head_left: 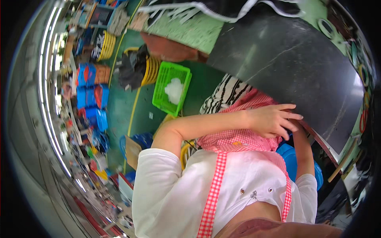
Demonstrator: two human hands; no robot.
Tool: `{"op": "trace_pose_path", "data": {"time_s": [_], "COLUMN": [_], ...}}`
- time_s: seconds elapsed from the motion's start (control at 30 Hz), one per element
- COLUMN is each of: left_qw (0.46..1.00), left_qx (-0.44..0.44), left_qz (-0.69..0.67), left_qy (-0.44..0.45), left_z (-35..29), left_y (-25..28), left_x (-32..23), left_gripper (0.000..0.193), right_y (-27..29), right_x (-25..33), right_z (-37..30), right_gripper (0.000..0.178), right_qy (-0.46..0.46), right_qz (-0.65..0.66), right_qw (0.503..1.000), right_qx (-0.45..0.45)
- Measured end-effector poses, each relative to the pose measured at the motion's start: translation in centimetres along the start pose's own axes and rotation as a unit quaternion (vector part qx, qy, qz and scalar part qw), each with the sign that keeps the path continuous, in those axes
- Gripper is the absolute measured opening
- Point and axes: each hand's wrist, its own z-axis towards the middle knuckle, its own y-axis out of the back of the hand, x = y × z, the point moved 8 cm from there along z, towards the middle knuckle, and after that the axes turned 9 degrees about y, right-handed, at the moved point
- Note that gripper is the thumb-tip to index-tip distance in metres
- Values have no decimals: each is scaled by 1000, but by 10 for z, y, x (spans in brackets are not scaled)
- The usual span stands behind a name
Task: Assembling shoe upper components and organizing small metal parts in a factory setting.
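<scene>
My left hand [274,120] reaches across in front of my red-and-white checked apron [234,137], close to the near edge of a dark, scratched table board [285,51]. Its fingers are spread apart and no object shows in them. From the right side my right forearm [304,148] rises toward the same spot. The right hand itself is hidden behind the left hand and the board's edge, so its fingers cannot be made out.
Black fabric with white edging [234,16] lies at the table's far side, near a tape roll [326,28]. A green basket [156,89] holding white material and a yellow basket [151,70] with dark cloth stand on the floor, left. A blue tub [293,158] sits beside my right arm.
</scene>
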Motion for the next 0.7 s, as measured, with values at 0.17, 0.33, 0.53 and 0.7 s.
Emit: {"op": "trace_pose_path", "data": {"time_s": [0.17,0.33,0.53,0.7], "left_qw": [963,892,837,739], "left_qx": [-74,-235,-315,-418], "left_qz": [-71,-130,-112,-121], "left_qy": [248,363,434,514], "left_z": [-126,-178,-196,-218], "left_y": [1,25,4,5], "left_x": [37,30,20,15], "left_gripper": [12,9,8,25], "right_y": [16,-8,76,165], "right_x": [61,-16,59,230], "right_z": [39,10,8,20], "right_gripper": [38,36,36,28], "right_qy": [32,78,40,88], "right_qz": [70,206,125,275], "right_qw": [996,975,983,952], "right_qx": [50,37,127,100]}}
